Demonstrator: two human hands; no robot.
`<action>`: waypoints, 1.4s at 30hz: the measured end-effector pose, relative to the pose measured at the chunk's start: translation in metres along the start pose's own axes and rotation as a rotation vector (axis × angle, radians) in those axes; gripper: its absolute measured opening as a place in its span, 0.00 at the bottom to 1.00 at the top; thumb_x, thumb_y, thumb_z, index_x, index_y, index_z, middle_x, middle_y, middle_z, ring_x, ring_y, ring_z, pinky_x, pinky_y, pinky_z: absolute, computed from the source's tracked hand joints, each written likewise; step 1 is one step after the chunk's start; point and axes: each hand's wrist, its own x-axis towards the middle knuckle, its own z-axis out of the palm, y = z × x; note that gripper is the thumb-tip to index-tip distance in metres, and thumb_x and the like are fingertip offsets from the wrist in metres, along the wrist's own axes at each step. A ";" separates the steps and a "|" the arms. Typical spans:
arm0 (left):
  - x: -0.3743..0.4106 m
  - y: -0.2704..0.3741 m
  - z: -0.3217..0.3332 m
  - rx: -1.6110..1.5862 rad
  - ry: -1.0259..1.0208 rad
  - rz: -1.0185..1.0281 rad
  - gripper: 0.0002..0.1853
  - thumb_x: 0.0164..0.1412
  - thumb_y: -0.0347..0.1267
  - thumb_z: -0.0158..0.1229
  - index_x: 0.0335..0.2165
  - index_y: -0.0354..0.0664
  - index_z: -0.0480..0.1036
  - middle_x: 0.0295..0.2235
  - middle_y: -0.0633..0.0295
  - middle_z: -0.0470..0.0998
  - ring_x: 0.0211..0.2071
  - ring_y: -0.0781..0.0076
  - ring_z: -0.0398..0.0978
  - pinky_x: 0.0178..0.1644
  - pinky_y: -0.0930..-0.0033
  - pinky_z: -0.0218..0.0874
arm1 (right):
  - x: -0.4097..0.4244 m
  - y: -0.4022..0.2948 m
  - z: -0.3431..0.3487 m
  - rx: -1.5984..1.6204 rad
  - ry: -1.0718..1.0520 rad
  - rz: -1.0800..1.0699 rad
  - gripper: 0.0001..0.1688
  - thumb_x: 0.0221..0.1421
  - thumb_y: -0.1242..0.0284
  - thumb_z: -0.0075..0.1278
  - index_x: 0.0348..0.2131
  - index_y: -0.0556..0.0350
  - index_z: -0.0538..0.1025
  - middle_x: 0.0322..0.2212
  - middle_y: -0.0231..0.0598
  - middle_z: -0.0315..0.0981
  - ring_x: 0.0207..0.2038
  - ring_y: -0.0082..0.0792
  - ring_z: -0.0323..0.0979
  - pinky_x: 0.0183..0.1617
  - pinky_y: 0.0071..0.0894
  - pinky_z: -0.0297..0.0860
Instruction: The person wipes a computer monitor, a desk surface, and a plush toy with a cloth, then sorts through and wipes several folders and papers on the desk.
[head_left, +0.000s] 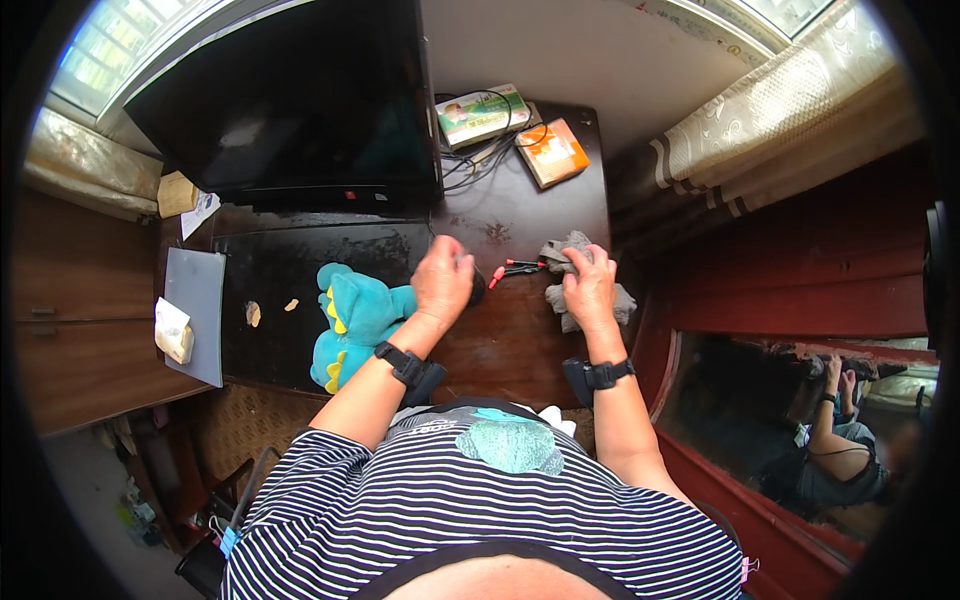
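My right hand (592, 289) is over a crumpled grey cloth (568, 247), its fingertips gripping the upper part. More grey fabric (622, 306) lies beneath that hand; whether it is one piece or two is hidden. My left hand (444, 281) has curled fingers beside a dark rounded object (477, 289), partly covered. Motion blur hides whether that hand holds anything. Between my hands lies a thin black item with red ends (517, 270), its kind unclear. A teal plush toy with yellow spikes (360, 307) lies against the left side of my left hand and forearm.
Behind the hands stands a large black screen (300, 112) on the dark wooden desk (487, 345). Black cables (480, 161), a green-and-white box (484, 116) and an orange packet (553, 154) occupy the back right. A grey folder (196, 300) lies left. A mirror (750, 420) is at right.
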 end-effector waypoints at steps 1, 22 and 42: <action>-0.004 0.014 0.001 0.059 -0.175 0.012 0.11 0.50 0.34 0.59 0.31 0.42 0.68 0.29 0.52 0.75 0.31 0.51 0.74 0.33 0.55 0.65 | -0.002 0.001 0.006 -0.013 -0.024 0.007 0.22 0.40 0.78 0.52 0.39 0.41 0.76 0.47 0.42 0.62 0.47 0.49 0.61 0.48 0.44 0.66; -0.008 -0.008 -0.048 -0.762 -0.313 -0.673 0.06 0.48 0.22 0.43 0.27 0.43 0.56 0.14 0.61 0.64 0.11 0.76 0.58 0.10 0.76 0.46 | 0.010 -0.007 0.033 0.108 0.273 -0.047 0.23 0.41 0.75 0.52 0.42 0.44 0.74 0.47 0.44 0.62 0.47 0.50 0.60 0.47 0.46 0.65; 0.000 0.008 0.005 0.231 -0.184 -0.568 0.36 0.40 0.48 0.62 0.39 0.28 0.65 0.38 0.40 0.74 0.41 0.46 0.73 0.44 0.54 0.65 | 0.067 -0.057 0.080 0.182 0.022 -0.495 0.23 0.39 0.74 0.51 0.41 0.50 0.74 0.45 0.42 0.68 0.46 0.48 0.64 0.43 0.44 0.68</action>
